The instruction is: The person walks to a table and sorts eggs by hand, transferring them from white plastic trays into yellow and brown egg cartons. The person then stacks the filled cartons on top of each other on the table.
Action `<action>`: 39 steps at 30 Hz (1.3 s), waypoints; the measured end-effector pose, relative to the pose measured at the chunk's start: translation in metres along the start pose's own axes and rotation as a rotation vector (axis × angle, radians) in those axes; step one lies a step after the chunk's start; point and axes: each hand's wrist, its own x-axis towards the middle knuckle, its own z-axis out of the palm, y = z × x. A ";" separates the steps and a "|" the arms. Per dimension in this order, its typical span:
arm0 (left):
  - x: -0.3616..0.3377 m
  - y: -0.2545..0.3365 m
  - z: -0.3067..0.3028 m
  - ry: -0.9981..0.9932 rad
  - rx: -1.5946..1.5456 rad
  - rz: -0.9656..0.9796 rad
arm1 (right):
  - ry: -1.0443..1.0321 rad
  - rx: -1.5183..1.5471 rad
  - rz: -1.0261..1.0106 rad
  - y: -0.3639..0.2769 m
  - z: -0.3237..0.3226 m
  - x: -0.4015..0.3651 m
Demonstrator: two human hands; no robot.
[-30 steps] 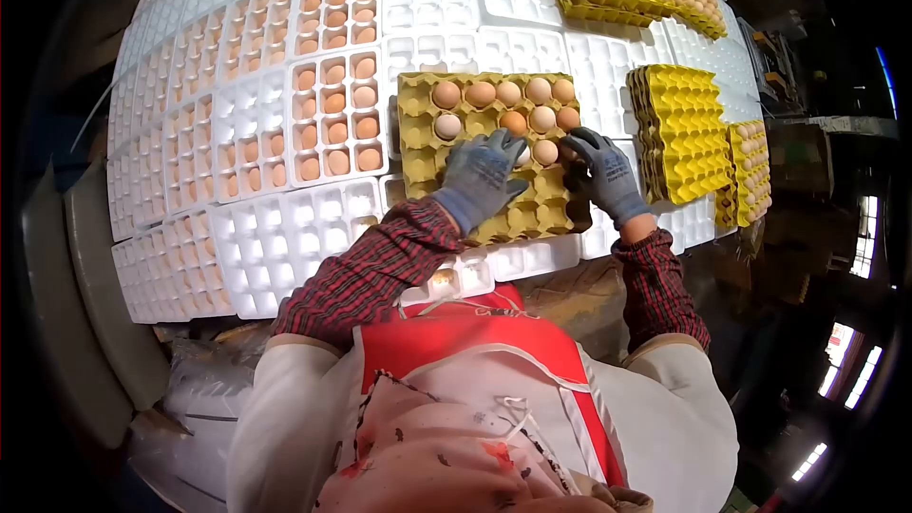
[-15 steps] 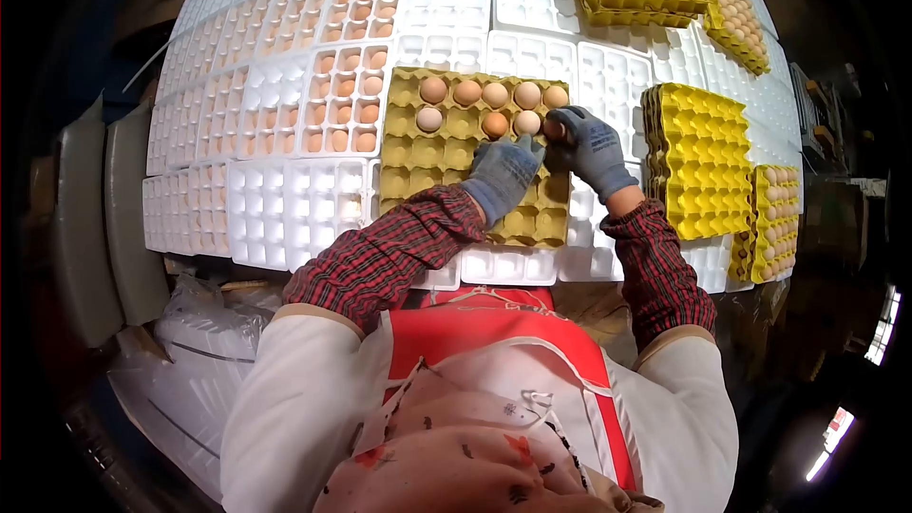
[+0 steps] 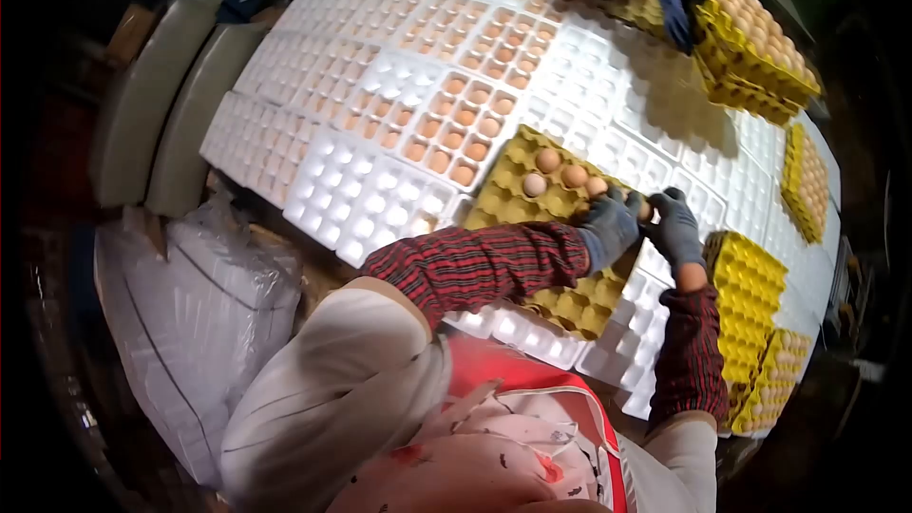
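Note:
A yellow-brown egg tray (image 3: 594,309) lies on white trays before me, tilted in view. Brown eggs (image 3: 548,161) sit in its far cells. Over its right part, my left hand (image 3: 611,228) in a grey-blue glove reaches down with bent, closed fingers; what is under them is hidden. My right hand (image 3: 674,230), gloved too, is at the tray's right edge, fingers curled round an egg (image 3: 647,212) that shows between both hands. The hands cover the neighbouring cells.
Another person's gloved hand (image 3: 670,5) grips stacked yellow trays of eggs (image 3: 760,47) at the far right. White trays (image 3: 366,195) cover the table, several with eggs. Yellow trays (image 3: 746,285) stand stacked at right. Plastic-wrapped goods (image 3: 199,323) are at lower left.
The view has swung, so the table appears rotated and shifted. My hands stay close together over the tray's right side. The other person's hand and lifted tray stack have come into view.

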 end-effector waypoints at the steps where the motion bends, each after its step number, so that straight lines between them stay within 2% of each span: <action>1: 0.006 -0.003 0.009 -0.084 -0.147 -0.006 | 0.048 0.247 -0.091 0.032 0.019 0.002; 2: 0.003 -0.017 0.012 -0.092 -0.213 0.050 | -0.094 0.722 0.456 0.006 -0.002 -0.001; 3: 0.000 -0.032 0.010 -0.085 -0.289 0.125 | -0.040 0.978 0.511 0.004 -0.008 -0.003; 4: -0.010 -0.052 0.008 0.054 -0.569 0.116 | 0.086 1.206 0.503 -0.020 -0.019 -0.005; 5: -0.021 -0.071 0.004 0.210 -0.855 0.115 | 0.099 1.446 0.480 -0.009 -0.010 -0.008; 6: -0.028 -0.082 0.001 0.258 -1.126 -0.051 | 0.260 1.340 0.178 -0.020 0.012 -0.007; 7: -0.034 -0.103 0.003 0.269 -1.322 -0.088 | 0.413 1.213 -0.117 -0.032 0.030 -0.001; 8: -0.048 -0.133 -0.001 0.272 -1.553 -0.223 | 0.296 1.328 -0.039 -0.047 0.029 0.013; 9: -0.059 -0.168 0.011 0.303 -1.655 -0.216 | 0.182 1.440 0.054 -0.062 0.028 0.028; 10: -0.070 -0.201 0.026 0.349 -1.814 -0.343 | 0.077 1.540 0.158 -0.078 0.027 0.042; 11: -0.083 -0.240 0.047 0.390 -1.702 -0.481 | -0.053 1.486 0.333 -0.116 0.017 0.072; 12: -0.099 -0.282 0.055 0.421 -1.337 -0.592 | -0.175 1.306 0.214 -0.153 0.025 0.098; 13: -0.111 -0.320 0.070 0.406 -1.217 -0.745 | -0.288 1.121 0.099 -0.187 0.033 0.125; 14: -0.120 -0.359 0.099 0.408 -1.092 -0.766 | -0.215 0.947 -0.200 -0.201 0.077 0.162; 15: -0.126 -0.387 0.097 0.278 -0.833 -0.868 | -0.103 0.787 -0.362 -0.229 0.107 0.189; 17: -0.126 -0.433 0.155 0.015 -0.516 -0.880 | -0.164 0.442 -0.416 -0.275 0.152 0.235; 18: -0.126 -0.443 0.161 -0.091 -0.457 -0.832 | -0.168 0.324 -0.491 -0.290 0.179 0.257; 19: -0.126 -0.454 0.166 -0.205 -0.396 -0.787 | -0.207 0.197 -0.480 -0.309 0.190 0.269; 21: -0.122 -0.475 0.178 -0.230 -0.425 -0.680 | -0.239 -0.051 -0.555 -0.327 0.210 0.289; 22: -0.128 -0.481 0.188 -0.262 -0.448 -0.628 | -0.288 -0.070 -0.541 -0.327 0.218 0.299; 23: -0.136 -0.489 0.197 -0.123 -0.472 -0.563 | -0.341 -0.083 -0.524 -0.331 0.222 0.310; 24: -0.139 -0.496 0.196 -0.090 -0.516 -0.530 | -0.515 -0.027 -0.411 -0.351 0.193 0.317; 25: -0.141 -0.501 0.195 -0.056 -0.564 -0.505 | -0.415 0.086 -0.470 -0.342 0.205 0.325; 26: -0.143 -0.503 0.212 0.030 -0.464 -0.426 | -0.357 0.208 -0.417 -0.348 0.217 0.334; 27: -0.140 -0.507 0.203 -0.026 -0.548 -0.500 | -0.273 0.321 -0.368 -0.354 0.225 0.346; 29: -0.122 -0.517 0.182 -0.113 -0.707 -0.610 | 0.165 0.279 -0.445 -0.367 0.248 0.342; 30: -0.114 -0.520 0.192 0.134 -0.800 -0.672 | 0.050 0.033 -0.400 -0.369 0.254 0.333; 31: -0.103 -0.520 0.203 0.422 -0.884 -0.640 | -0.130 -0.104 -0.342 -0.364 0.265 0.331; 32: -0.088 -0.523 0.201 0.566 -0.862 -0.580 | -0.182 -0.080 -0.340 -0.360 0.272 0.330; 33: -0.081 -0.518 0.203 0.684 -0.846 -0.531 | -0.136 -0.064 -0.365 -0.358 0.267 0.323; 34: -0.075 -0.517 0.207 0.609 -0.754 -0.510 | -0.178 -0.072 -0.311 -0.357 0.264 0.318; 35: -0.073 -0.515 0.231 0.432 -0.498 -0.500 | -0.236 -0.073 -0.252 -0.363 0.242 0.301; 37: -0.079 -0.508 0.276 0.245 -0.354 -0.523 | -0.346 0.316 -0.269 -0.357 0.183 0.255; 38: -0.080 -0.509 0.277 0.213 -0.318 -0.490 | -0.237 0.324 -0.361 -0.346 0.170 0.222; 39: -0.078 -0.508 0.282 0.180 -0.211 -0.486 | -0.215 0.478 -0.325 -0.348 0.131 0.184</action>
